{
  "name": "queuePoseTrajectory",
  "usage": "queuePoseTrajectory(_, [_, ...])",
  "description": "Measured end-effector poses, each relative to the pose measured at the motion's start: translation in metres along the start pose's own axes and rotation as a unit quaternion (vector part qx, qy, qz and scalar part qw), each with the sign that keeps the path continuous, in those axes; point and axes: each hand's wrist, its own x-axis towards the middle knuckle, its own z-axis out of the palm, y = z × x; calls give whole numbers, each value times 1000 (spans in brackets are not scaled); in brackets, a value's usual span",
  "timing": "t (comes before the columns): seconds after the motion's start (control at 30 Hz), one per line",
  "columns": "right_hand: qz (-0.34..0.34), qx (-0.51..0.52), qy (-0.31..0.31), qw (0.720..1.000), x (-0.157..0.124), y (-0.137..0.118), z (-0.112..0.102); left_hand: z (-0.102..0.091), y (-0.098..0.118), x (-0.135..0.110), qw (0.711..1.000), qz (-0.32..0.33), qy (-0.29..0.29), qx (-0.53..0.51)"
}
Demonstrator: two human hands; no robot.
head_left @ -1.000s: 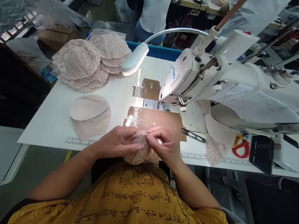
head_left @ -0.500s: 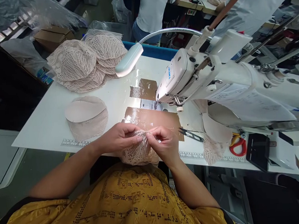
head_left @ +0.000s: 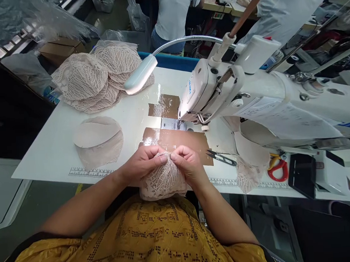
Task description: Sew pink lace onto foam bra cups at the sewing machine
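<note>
Between both hands, at the table's front edge, hangs a beige lace piece (head_left: 163,181). My left hand (head_left: 144,160) pinches its upper edge between thumb and fingers. Close beside it, my right hand (head_left: 189,164) pinches the same edge with thumb and forefinger. The lower part of the lace bulges toward my body, over the edge. Beyond the hands lies brown tape (head_left: 178,138) on the tabletop, below the head of a white sewing machine (head_left: 195,92). Black thread snips (head_left: 222,158) rest to the right of my right hand.
A pile of lace pieces (head_left: 84,81) stands at the back left, with a round beige fabric piece (head_left: 99,150) in front. A lamp (head_left: 141,75) arches over the table. Red-handled scissors (head_left: 278,170) and more beige pieces (head_left: 249,154) lie at right. A person (head_left: 173,17) is beyond the table.
The lace is spread more and shows a wider face below my hands. Both hands keep their pinch on its edge. The whole view has shifted slightly.
</note>
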Motion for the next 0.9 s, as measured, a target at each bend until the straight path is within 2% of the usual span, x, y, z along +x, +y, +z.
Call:
queuePoseTrajectory(0.1, [22, 49, -1, 999, 5, -3, -11, -10, 4, 0, 990, -29, 84, -106])
queuePoseTrajectory(0.17, [8, 43, 15, 999, 4, -9, -24, -30, 17, -3, 979, 2, 166, -120])
queuePoseTrajectory(0.2, [-2, 33, 25, 999, 2, -13, -31, -41, 27, -5, 969, 40, 220, -105])
queuePoseTrajectory(0.3, [-41, -27, 51, 997, -5, -23, -52, -69, 54, -6, 907, 171, 384, 31])
queuePoseTrajectory(0.37, [-69, -86, 55, 992, -6, -27, -60, -72, 61, 4, 853, 227, 419, 212])
queuePoseTrajectory(0.43, [-86, -157, 43, 983, -3, -30, -63, -61, 53, 24, 792, 243, 367, 423])
queuePoseTrajectory(0.47, [-91, -197, 38, 975, 0, -32, -63, -51, 45, 37, 766, 235, 308, 512])
queuePoseTrajectory(0.57, [-119, -327, 29, 937, 16, -35, -60, -14, 13, 72, 668, 115, 134, 723])
queuePoseTrajectory(0.67, [-163, -449, 15, 879, 30, -35, -55, 17, -11, 87, 656, 98, 76, 744])
queuePoseTrajectory(0.73, [-172, -521, 1, 836, 36, -31, -51, 29, -15, 84, 653, 93, 63, 749])
queuePoseTrajectory(0.83, [-170, -622, -8, 764, 39, -22, -46, 33, -2, 73, 631, 75, 37, 772])
queuePoseTrajectory(0.87, [-172, -651, -9, 739, 38, -18, -45, 30, 5, 70, 632, 77, 19, 771])
queuePoseTrajectory(0.9, [-175, -676, -9, 716, 37, -15, -43, 26, 12, 68, 647, 83, -9, 758])
